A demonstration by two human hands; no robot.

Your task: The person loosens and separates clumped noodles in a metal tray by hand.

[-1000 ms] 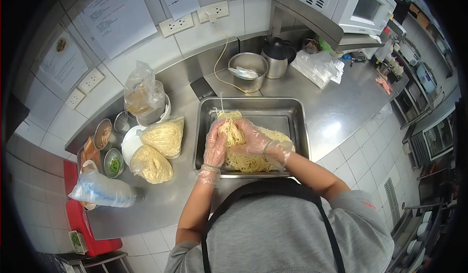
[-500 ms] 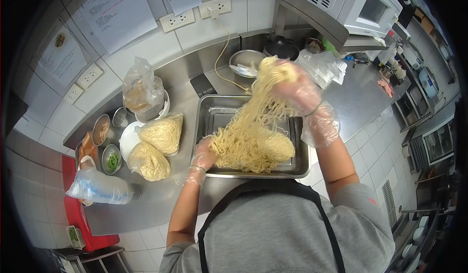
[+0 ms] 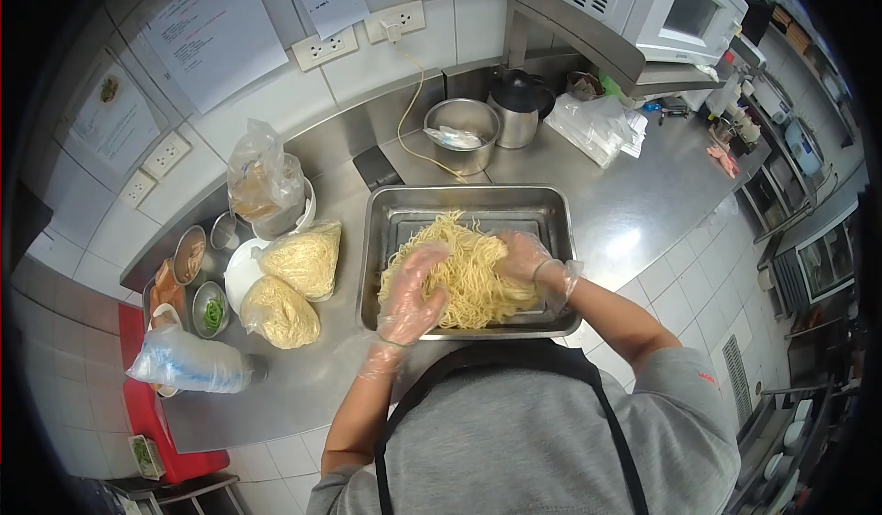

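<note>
A heap of yellow noodles (image 3: pixel 464 281) lies in a deep rectangular steel tray (image 3: pixel 562 210) on the counter. My left hand (image 3: pixel 411 296), in a clear plastic glove, is over the heap's left side. Its fingers are curved and the thumb stands apart, holding nothing. At the heap's right side is my right hand (image 3: pixel 527 260), also gloved, its fingers curled into the noodles and partly hidden by them. Left of the tray rest two clear bags of noodles, a rear bag (image 3: pixel 305 260) and a front bag (image 3: pixel 278 313).
Behind the tray stand a steel bowl (image 3: pixel 469 158) and a black-lidded steel jug (image 3: pixel 517 111). Clear plastic bags (image 3: pixel 593 129) lie to their right. A bowl of chopped greens (image 3: pixel 212 311) and a wrapped bundle (image 3: pixel 188 361) sit at left. A microwave (image 3: pixel 680 19) is on the shelf.
My right hand has come down with the lifted noodles, which now lie in the tray. My left hand has moved from the tray's left edge to above the heap.
</note>
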